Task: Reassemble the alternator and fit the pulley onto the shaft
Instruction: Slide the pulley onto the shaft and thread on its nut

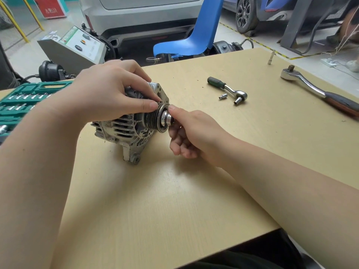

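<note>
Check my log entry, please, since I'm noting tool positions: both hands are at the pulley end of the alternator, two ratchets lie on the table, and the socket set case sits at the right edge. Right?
Not quite. The head view shows the green socket set case at the table's left edge, not the right. The rest stands: left hand and right hand are at the pulley end of the alternator, and the small ratchet and large ratchet lie on the table.

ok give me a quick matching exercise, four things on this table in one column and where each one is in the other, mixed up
Things:
1. alternator
2. small ratchet
3. big ratchet
4. socket case

Places:
A. far right of the table
B. left edge, lid open
C. between the two hands
D. middle of the table, beside a loose socket

Pairs: 1-C, 2-D, 3-A, 4-B
</note>
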